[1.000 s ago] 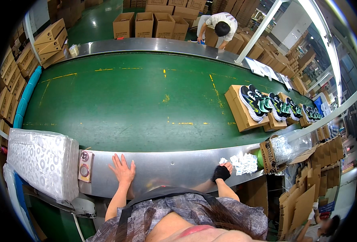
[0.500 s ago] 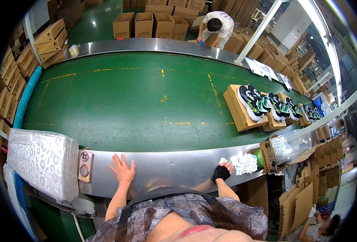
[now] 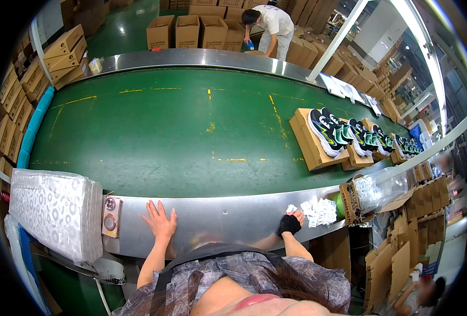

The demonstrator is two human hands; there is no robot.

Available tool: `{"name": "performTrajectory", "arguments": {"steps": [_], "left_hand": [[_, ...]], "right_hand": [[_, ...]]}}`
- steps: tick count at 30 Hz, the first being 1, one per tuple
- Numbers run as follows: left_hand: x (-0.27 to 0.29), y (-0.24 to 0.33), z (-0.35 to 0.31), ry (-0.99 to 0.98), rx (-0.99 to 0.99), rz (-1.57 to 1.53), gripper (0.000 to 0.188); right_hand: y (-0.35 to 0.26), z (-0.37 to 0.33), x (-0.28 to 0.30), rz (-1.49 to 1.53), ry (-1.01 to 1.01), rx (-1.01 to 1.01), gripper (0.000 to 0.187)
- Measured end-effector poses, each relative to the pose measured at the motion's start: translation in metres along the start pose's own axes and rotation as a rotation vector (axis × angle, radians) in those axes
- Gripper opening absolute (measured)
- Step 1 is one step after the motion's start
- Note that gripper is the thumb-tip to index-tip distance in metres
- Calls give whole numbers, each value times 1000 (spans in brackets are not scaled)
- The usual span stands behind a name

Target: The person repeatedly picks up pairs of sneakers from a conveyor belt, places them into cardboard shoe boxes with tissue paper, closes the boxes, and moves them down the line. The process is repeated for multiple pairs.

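My left hand (image 3: pixel 160 219) lies flat on the metal ledge (image 3: pixel 202 216) with its fingers spread, holding nothing. On the same ledge, further right, rests my right hand (image 3: pixel 292 222) in a black fingerless glove. Its fingers are curled in, and a small white packet (image 3: pixel 291 208) shows at their tips. Close to the right of this hand is a loose pile of small white packets (image 3: pixel 320 212). Beyond the ledge runs a green conveyor belt (image 3: pixel 159 142). On its right side, pairs of black sneakers (image 3: pixel 326 131) with mint and yellow accents sit on brown shoeboxes (image 3: pixel 312 147).
A plastic-wrapped stack of patterned white sheets (image 3: pixel 54 216) and a phone (image 3: pixel 112 216) sit at the ledge's left. An open carton of packets (image 3: pixel 368 195) stands at its right end. Across the belt, a person (image 3: pixel 273 26) bends near open cartons (image 3: pixel 212 32).
The belt's yellow marks and the sneakers on their boxes have shifted slightly left. Across the belt, the person has moved left with a blue thing in hand. My hands have stayed put.
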State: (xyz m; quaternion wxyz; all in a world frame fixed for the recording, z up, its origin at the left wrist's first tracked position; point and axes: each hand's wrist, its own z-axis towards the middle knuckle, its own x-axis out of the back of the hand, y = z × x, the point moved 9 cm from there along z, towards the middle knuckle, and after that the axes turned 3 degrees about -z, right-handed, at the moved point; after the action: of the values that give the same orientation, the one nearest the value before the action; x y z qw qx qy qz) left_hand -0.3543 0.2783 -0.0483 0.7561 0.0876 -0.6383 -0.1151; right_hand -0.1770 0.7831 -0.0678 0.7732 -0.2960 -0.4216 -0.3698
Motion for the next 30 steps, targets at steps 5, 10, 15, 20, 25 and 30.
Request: {"name": "performTrajectory", "arguments": {"steps": [5, 10, 15, 20, 25, 30], "left_hand": [[0, 0, 0, 3, -3, 5, 61], [0, -1, 1, -11, 13, -5, 61], [2, 1, 1, -19, 15, -8, 62], [1, 0, 0, -28, 21, -6, 62], [3, 0, -1, -37, 32, -4, 61], [3, 0, 0, -32, 26, -1, 62]], "right_hand": [[2, -1, -4, 9, -19, -8, 14], [2, 0, -5, 13, -54, -16, 14], [1, -1, -2, 2, -17, -4, 14], [0, 0, 1, 0, 5, 4, 14], [0, 1, 5, -21, 0, -18, 13], [1, 0, 2, -33, -11, -24, 13]]}}
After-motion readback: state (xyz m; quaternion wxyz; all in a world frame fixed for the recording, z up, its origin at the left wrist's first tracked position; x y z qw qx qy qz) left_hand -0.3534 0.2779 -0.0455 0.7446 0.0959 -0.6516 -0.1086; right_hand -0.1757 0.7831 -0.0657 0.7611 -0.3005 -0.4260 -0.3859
